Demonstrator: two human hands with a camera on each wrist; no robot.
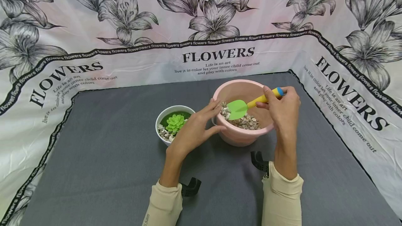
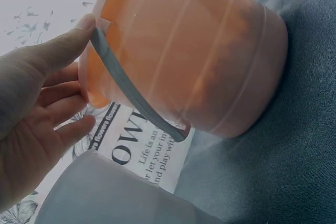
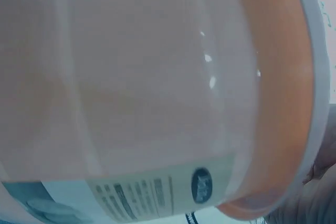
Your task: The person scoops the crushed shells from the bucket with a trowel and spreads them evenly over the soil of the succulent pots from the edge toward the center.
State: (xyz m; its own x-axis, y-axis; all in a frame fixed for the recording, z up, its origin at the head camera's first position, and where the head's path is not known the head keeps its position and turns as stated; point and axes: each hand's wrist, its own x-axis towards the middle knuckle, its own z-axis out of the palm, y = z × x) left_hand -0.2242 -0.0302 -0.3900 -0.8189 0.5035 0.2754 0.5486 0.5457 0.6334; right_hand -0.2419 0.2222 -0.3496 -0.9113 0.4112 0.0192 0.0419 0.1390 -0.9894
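Note:
A pink bucket (image 1: 242, 137) with a grey handle (image 2: 128, 85) stands on the dark cloth, with small pale stones (image 1: 248, 122) inside. My left hand (image 1: 196, 126) holds its left rim, thumb outside and fingers over the edge. My right hand (image 1: 284, 109) grips a toy trowel (image 1: 237, 109) by its yellow, blue-ended handle. The trowel's green blade is inside the bucket, beside stones heaped at the left wall. In the right wrist view the bucket wall (image 3: 147, 87) fills most of the picture, and only part of the right hand (image 3: 310, 198) shows at the edge.
Left of the bucket, partly behind my left hand, sits a white pot (image 1: 159, 117) with a green succulent (image 1: 176, 123) and pale stones. Grey cloth (image 1: 110, 163) covers the table. A flower-printed sheet (image 1: 141, 58) rises at the back and sides.

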